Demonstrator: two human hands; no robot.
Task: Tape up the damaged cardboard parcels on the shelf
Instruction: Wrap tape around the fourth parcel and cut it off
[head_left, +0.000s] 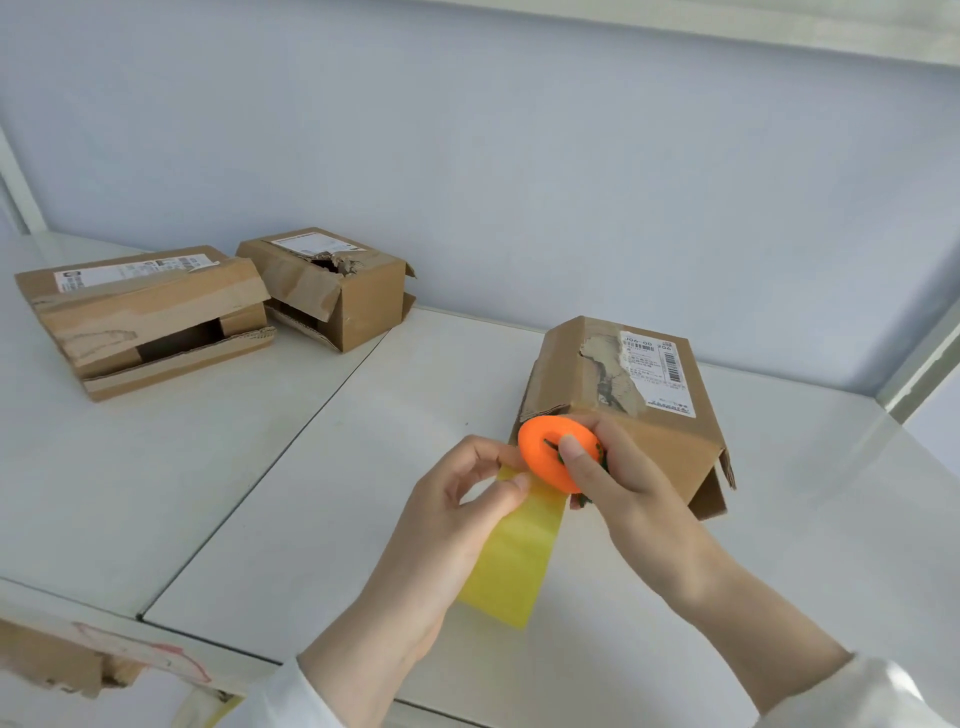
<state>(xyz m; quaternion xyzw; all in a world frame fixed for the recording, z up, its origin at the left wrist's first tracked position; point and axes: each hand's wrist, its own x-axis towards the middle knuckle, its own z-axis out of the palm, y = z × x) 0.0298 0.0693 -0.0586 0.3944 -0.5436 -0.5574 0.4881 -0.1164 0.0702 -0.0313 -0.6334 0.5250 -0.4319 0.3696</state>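
My right hand (618, 478) grips an orange tape dispenser (551, 451) just in front of a torn cardboard parcel (660, 415) with a white label, which stands on the white shelf (322, 499). A strip of yellow tape (514, 561) hangs down from the dispenser. My left hand (467, 504) pinches the tape's upper part right beside the dispenser. Two more damaged parcels lie at the back left: a flat one with gaping flaps (150, 322) and a smaller one with a ripped hole in its top (337, 291).
The shelf's back wall rises behind the parcels. A white upright post (919, 364) stands at the right and another at the far left. A seam splits the shelf surface diagonally. Torn cardboard (57, 665) shows below the shelf's front edge at lower left.
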